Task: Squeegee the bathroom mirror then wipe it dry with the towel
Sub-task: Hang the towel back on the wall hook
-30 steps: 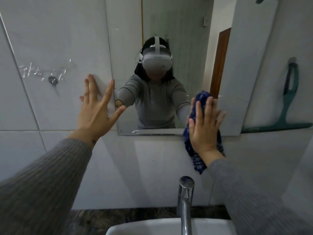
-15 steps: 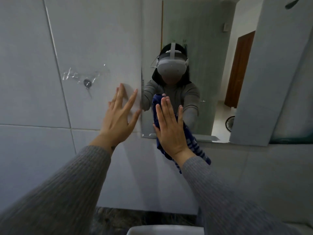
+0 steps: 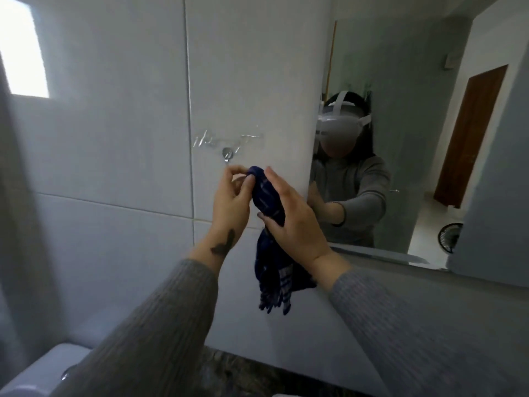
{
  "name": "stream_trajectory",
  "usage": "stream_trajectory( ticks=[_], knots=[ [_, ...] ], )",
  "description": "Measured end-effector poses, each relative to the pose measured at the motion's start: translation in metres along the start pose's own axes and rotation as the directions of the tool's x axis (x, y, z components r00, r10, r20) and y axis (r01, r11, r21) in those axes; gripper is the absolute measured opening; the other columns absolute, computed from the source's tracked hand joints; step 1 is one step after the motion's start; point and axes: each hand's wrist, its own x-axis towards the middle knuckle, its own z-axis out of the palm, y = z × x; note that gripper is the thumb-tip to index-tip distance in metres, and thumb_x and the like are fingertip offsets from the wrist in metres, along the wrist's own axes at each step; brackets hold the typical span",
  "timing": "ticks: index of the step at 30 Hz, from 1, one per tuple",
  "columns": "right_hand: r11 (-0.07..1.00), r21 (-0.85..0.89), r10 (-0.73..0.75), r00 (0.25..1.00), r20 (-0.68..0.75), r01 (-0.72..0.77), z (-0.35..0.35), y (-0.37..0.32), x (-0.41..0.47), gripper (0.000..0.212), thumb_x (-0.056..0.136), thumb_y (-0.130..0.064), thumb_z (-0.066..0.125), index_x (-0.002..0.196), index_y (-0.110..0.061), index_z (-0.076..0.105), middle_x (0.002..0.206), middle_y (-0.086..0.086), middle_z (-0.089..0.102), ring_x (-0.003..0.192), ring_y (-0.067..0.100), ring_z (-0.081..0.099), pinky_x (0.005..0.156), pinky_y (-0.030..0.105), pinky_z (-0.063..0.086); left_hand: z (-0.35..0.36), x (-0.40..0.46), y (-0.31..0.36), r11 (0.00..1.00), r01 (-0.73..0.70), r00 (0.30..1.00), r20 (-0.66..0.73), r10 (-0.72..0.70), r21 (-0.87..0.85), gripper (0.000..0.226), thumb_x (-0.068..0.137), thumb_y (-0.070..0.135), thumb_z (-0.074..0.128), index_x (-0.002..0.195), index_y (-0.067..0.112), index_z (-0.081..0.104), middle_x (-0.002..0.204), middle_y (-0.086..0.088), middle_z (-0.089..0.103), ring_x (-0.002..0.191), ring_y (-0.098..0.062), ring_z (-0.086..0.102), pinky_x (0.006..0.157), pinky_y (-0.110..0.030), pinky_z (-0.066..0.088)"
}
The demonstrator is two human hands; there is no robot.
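Note:
A dark blue checked towel point(image 3: 272, 259) hangs bunched in front of the tiled wall, left of the mirror point(image 3: 415, 81). My right hand point(image 3: 292, 216) grips its middle. My left hand point(image 3: 233, 199) pinches its top end just below a small metal wall hook point(image 3: 227, 153). Both hands are off the mirror glass. The squeegee is out of view.
White wall tiles fill the left and centre. A bright window point(image 3: 23, 53) sits at the top left. A white toilet tank point(image 3: 45, 371) is at the bottom left. The mirror reflects a person in a grey sweater, a brown door and a fan.
My view has swung left. My right hand has carried the towel off the mirror's lower left corner to the wall by the hook. My left hand left the wall and took the towel's top.

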Motion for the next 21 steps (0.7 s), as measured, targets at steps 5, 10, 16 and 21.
stream_trajectory(
  ticks=[5,10,16,21],
  knots=[
    [0.836,0.417,0.369,0.928,0.053,-0.356,-0.010,-0.036,0.031,0.061,0.079,-0.021,0.077,0.133,-0.023,0.050,0.124,0.002,0.062,0.108,0.011,0.061,0.088,0.024,0.054,-0.016,0.015,0.045,0.996,-0.074,0.996,0.058,0.072,0.042,0.008,0.096,0.013,0.049,0.094,0.019,0.044,0.091,-0.013,0.064,0.075,-0.021,0.065,0.060,-0.027,0.054],
    [0.680,0.571,0.513,0.855,0.077,-0.460,-0.001,-0.048,0.056,0.034,0.084,-0.011,0.071,0.118,-0.015,0.066,0.102,0.008,0.073,0.094,0.019,0.070,0.086,0.039,0.058,-0.042,0.021,0.059,0.956,-0.181,0.981,0.107,0.160,0.231,0.011,0.095,0.013,0.051,0.092,0.024,0.049,0.088,-0.013,0.065,0.071,-0.020,0.066,0.056,-0.027,0.053],
    [0.896,0.166,0.433,0.894,-0.113,-0.412,0.005,-0.046,0.084,0.021,0.085,-0.005,0.067,0.103,-0.012,0.075,0.101,0.004,0.075,0.089,0.009,0.068,0.088,0.023,0.054,-0.076,0.043,0.058,0.797,-0.255,0.967,0.122,0.226,0.548,0.010,0.086,0.014,0.064,0.088,0.024,0.067,0.080,0.009,0.066,0.063,0.003,0.059,0.056,-0.005,0.040],
    [0.910,-0.079,0.397,0.911,-0.109,-0.406,0.018,-0.032,0.107,0.024,0.090,-0.008,0.058,0.104,-0.017,0.075,0.106,0.002,0.074,0.099,0.017,0.067,0.088,0.028,0.054,-0.080,0.071,0.042,0.684,-0.296,0.949,0.127,0.287,0.667,0.018,0.085,0.009,0.063,0.096,0.017,0.075,0.095,-0.002,0.072,0.076,-0.013,0.063,0.073,-0.012,0.045]
  ],
)
